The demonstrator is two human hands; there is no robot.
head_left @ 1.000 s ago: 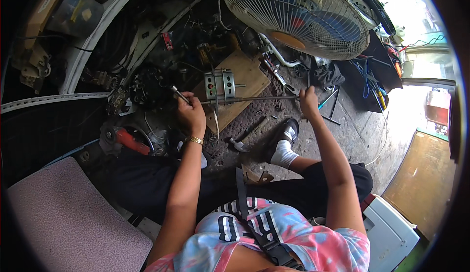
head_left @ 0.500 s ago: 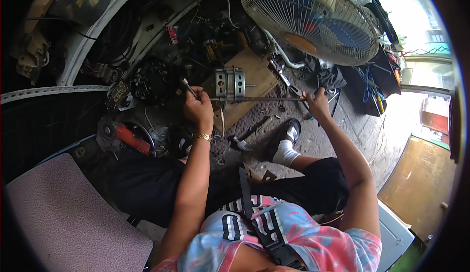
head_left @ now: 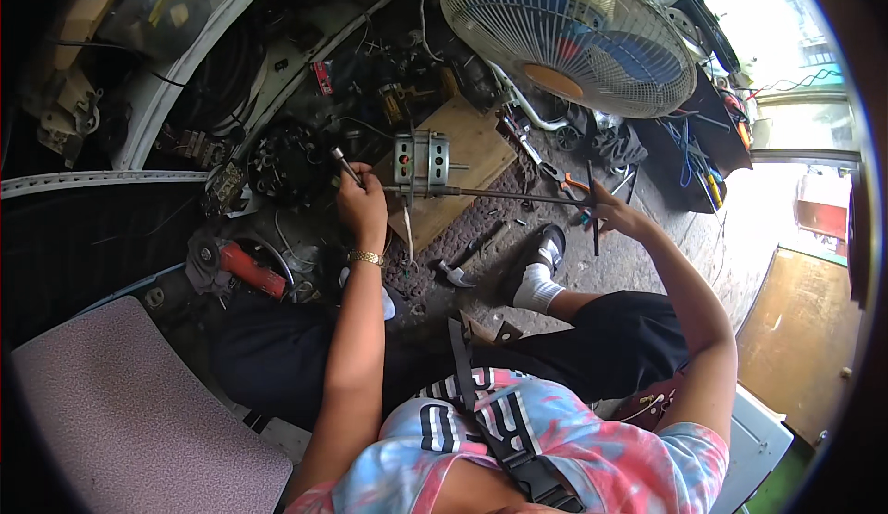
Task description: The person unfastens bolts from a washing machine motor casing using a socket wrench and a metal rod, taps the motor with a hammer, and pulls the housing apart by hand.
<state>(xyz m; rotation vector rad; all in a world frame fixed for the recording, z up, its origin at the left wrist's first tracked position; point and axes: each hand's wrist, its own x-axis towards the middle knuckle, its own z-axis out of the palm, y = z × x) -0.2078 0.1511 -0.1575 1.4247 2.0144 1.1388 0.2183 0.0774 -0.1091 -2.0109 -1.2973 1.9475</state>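
Observation:
An electric motor (head_left: 423,159) with a slotted silver housing and a shaft toward the right sits on a wooden board (head_left: 476,144). My left hand (head_left: 363,207) is closed around a metal tool with a shiny cylindrical end (head_left: 344,164), just left of the motor. A long thin T-handle wrench (head_left: 518,198) runs along the motor's near side, from beside my left hand to my right hand. At its crossbar, my right hand (head_left: 622,214) grips with bent fingers. The wrench's far tip is hidden near the motor and my left hand.
A large caged fan (head_left: 569,37) stands at the far side. A hammer (head_left: 455,273) lies near my foot, and a red angle grinder (head_left: 250,269) lies at left. A tool box (head_left: 705,167) stands at right; a padded seat (head_left: 139,403) is lower left.
My right hand has shifted slightly down and right, and the wrench's crossbar now stands more upright in view. My left hand still holds its tool. The whole view has shifted slightly.

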